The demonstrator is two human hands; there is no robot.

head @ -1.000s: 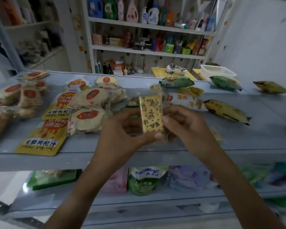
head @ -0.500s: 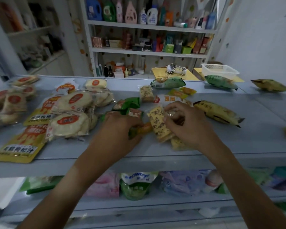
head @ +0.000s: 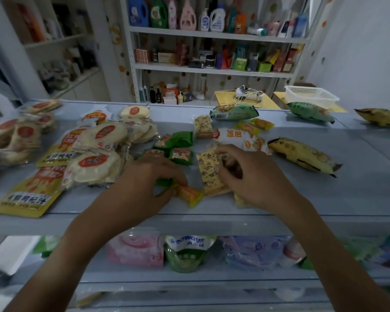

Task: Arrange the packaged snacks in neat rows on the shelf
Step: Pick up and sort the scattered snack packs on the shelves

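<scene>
The cracker pack (head: 209, 174) lies flat near the shelf (head: 324, 199) front edge, its right side hidden under the right hand (head: 254, 176) pinching it, while at 9 o'clock the left hand (head: 144, 183) pinches an orange candy (head: 189, 194), with bare shelf at 3 o'clock.

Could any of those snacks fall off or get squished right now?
Maybe. The small orange packet under the left hand lies close to the front edge of the shelf, so a nudge might knock it off. The right hand presses on the speckled cracker pack, and crackers can crack if pushed hard. Another pale packet is half hidden under that hand, also near the edge, and could slide off unseen.
</scene>
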